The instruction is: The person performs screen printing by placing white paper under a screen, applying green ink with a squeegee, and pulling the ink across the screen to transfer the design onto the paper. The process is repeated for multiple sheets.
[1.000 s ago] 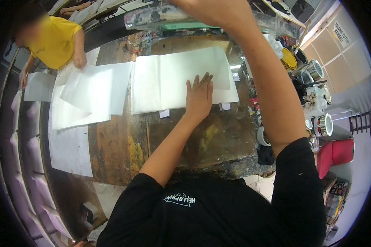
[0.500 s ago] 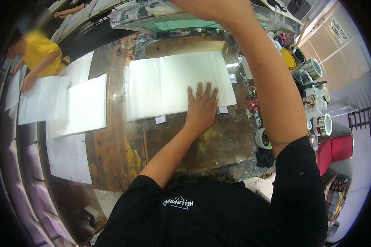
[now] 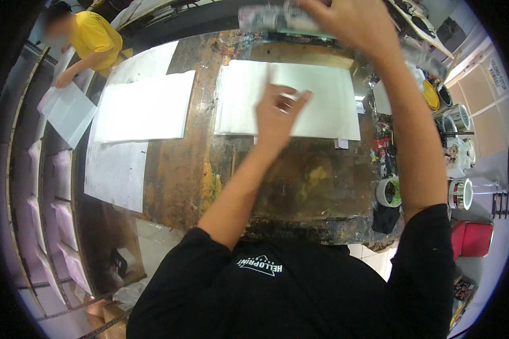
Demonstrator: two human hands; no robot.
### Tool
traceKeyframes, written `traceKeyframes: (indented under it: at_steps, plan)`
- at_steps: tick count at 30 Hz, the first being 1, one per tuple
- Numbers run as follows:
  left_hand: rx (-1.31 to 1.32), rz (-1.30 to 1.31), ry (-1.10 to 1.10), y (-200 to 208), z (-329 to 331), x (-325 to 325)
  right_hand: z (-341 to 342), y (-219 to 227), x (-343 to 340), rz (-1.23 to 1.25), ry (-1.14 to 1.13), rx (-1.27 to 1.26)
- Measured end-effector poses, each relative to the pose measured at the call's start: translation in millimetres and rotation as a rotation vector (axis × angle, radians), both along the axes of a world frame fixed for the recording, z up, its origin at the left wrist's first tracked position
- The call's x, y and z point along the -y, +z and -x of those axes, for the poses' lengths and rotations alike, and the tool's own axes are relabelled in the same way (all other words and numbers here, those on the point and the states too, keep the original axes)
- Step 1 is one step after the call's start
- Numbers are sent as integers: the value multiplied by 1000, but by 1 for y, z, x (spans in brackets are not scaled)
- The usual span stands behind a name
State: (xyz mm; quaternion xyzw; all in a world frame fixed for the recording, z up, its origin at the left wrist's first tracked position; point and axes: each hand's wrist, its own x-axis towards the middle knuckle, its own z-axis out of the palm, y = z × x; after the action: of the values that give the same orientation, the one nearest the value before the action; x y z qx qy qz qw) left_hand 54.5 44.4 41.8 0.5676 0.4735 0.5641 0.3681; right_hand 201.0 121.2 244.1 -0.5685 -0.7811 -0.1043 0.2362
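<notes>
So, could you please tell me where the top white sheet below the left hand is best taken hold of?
Probably by its near right corner, pinched from the near side. The top white sheet lies flat, so only its edges offer a grip; that corner is uncovered, while the left hand and its wrist cross the near edge further left.

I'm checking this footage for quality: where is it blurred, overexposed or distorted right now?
Head view: the left hand is smeared, the right hand softer than its forearm; head view: the white sheets on the left look nearly washed out; head view: the table has bowed edges, and the picture's corners go black.
</notes>
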Motion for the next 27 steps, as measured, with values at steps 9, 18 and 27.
traceKeyframes:
  at_steps: [9,18,27]
  plan:
    - [-453,165,1,-41,73,56,-14,-169,92,333,154,238]
    - [-661,184,78,-74,73,73,1,-237,107,244,40,92]
    - [-636,69,88,-77,77,71,-20,-230,-122,401,18,176]
